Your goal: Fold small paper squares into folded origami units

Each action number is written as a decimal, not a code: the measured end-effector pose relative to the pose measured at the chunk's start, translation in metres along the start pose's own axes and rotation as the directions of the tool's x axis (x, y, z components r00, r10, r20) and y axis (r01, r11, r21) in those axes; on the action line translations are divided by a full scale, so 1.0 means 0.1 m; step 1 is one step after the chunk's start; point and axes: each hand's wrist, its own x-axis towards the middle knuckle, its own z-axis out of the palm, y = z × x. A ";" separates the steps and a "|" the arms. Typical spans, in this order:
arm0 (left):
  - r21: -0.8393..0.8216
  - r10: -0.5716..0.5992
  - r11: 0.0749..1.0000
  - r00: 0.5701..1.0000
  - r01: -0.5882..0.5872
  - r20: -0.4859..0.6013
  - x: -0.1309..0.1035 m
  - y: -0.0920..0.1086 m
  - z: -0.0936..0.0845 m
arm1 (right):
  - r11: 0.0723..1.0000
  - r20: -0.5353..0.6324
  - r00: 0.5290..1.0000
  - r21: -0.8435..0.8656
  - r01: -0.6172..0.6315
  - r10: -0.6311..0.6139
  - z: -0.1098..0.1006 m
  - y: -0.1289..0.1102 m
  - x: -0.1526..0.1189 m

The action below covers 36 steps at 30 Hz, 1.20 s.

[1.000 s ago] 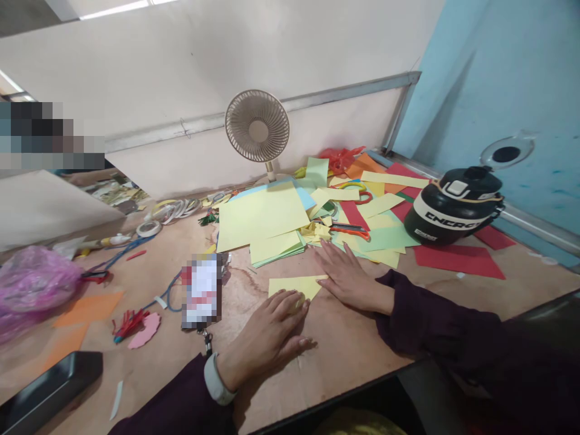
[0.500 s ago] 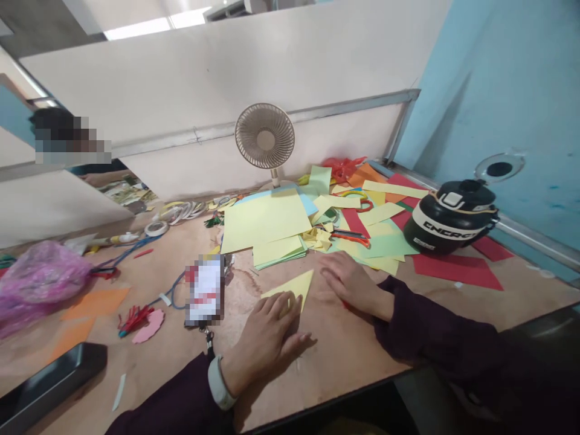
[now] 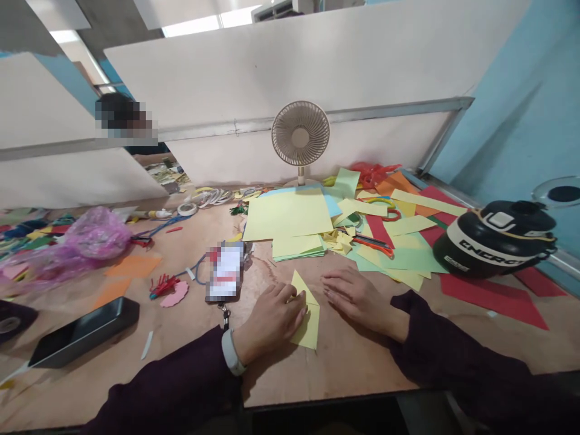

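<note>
My left hand [image 3: 274, 319], with a pale watch band [image 3: 232, 353] at the wrist, rests on a folded piece of yellow paper [image 3: 308, 329]. Its fingers are bent over the paper's left edge and cover part of it. The paper narrows to a point at the far end and a crease runs across it. My right hand [image 3: 360, 300] lies on the table just right of the paper, fingers stretched out and holding nothing. Beyond both hands is a stack of yellow and green paper [image 3: 299, 248] under a larger yellow sheet [image 3: 287, 211].
A small fan [image 3: 300, 134] stands at the back. On the right are scissors [image 3: 376, 243], red paper [image 3: 493, 296] and a black jug [image 3: 480, 244]. An ID card [image 3: 225, 272], pink plastic bag [image 3: 97, 232] and dark box [image 3: 86, 332] lie left. Another person [image 3: 122, 115] is behind the partition.
The yellow paper has turned and shows more surface toward me. My left hand's fingers have bent in on it. My right hand stays near its right side. The view has swung left.
</note>
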 end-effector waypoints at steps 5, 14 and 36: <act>0.019 -0.005 1.000 0.999 0.006 -0.046 0.00 -0.04 0.05 | 0.979 0.068 0.980 0.099 0.180 -0.187 -0.08 -0.20 -0.01; 0.090 0.029 0.995 1.000 -0.029 0.004 -0.04 -0.17 0.13 | 0.919 0.429 0.822 0.052 0.390 -0.373 -0.10 -0.26 -0.06; 0.012 -0.007 1.000 0.995 0.008 -0.101 -0.01 -0.13 0.11 | 0.923 0.096 0.931 -0.198 -0.330 0.353 -0.05 0.01 0.06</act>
